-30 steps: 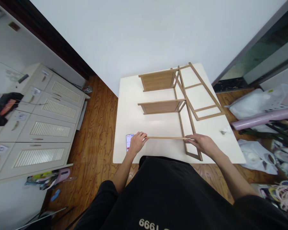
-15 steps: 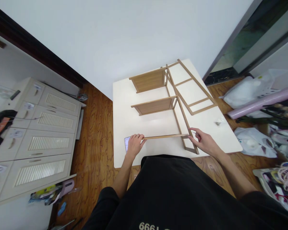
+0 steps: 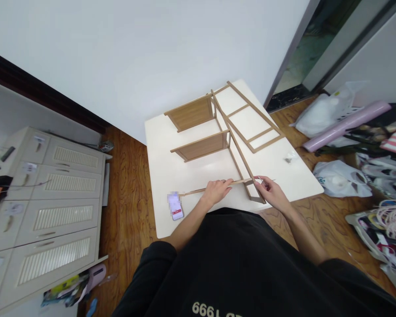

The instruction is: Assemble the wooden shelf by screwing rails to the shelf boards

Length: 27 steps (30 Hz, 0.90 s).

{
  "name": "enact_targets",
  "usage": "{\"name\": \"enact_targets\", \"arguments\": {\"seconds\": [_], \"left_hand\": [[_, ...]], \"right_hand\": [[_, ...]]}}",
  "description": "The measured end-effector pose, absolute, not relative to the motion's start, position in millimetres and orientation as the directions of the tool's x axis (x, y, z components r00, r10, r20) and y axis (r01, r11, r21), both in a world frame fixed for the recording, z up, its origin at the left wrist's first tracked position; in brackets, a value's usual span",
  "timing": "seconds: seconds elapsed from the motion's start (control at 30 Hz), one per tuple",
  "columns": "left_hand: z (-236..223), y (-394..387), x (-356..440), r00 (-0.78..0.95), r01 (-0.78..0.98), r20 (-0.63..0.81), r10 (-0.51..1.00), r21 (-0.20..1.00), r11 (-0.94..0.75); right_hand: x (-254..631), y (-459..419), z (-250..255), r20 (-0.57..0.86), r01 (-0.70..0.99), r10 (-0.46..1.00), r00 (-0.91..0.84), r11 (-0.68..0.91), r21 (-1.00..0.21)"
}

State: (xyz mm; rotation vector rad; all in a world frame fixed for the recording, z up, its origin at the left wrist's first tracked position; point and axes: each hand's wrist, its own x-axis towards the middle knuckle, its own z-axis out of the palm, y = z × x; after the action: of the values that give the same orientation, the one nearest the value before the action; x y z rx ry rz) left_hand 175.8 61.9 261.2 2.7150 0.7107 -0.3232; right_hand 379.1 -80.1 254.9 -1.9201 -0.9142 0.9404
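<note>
At the white table's [image 3: 161, 167] near edge, the left hand [image 3: 217, 191] pinches a wooden shelf panel [image 3: 239, 182] against the side frame [image 3: 240, 154] — likely keeping their joint aligned — while the right hand [image 3: 273, 193] pinches a thin metal tool.

The left hand [image 3: 218, 192] holds a thin, light-brown wooden panel [image 3: 194, 192], seen edge-on. The right hand [image 3: 271, 192] is where it meets a long brown wooden frame [image 3: 241, 154] on the white, flat-topped bench [image 3: 161, 176]. A lit, rectangular smartphone [image 3: 177, 212] lies near the panel's left end.
</note>
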Motion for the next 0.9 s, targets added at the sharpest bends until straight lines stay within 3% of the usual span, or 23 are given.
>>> {"name": "enact_targets", "arguments": {"seconds": [0.27,0.67,0.9], "left_hand": [[267,60,203,0.906,0.389,-0.273,0.324,0.235,-0.891],[265,57,199,0.917,0.372,-0.246,0.313,0.251,-0.894],[275,53,196,0.905,0.400,-0.262,0.334,0.266,-0.877]], "right_hand": [[374,-80,244,-0.258,0.197,0.807,0.531,-0.414,-0.889],[349,-75,237,-0.211,0.039,0.599,0.772,-0.376,-0.926],[348,-74,235,-0.240,-0.019,0.565,0.790,-0.369,-0.929]]}}
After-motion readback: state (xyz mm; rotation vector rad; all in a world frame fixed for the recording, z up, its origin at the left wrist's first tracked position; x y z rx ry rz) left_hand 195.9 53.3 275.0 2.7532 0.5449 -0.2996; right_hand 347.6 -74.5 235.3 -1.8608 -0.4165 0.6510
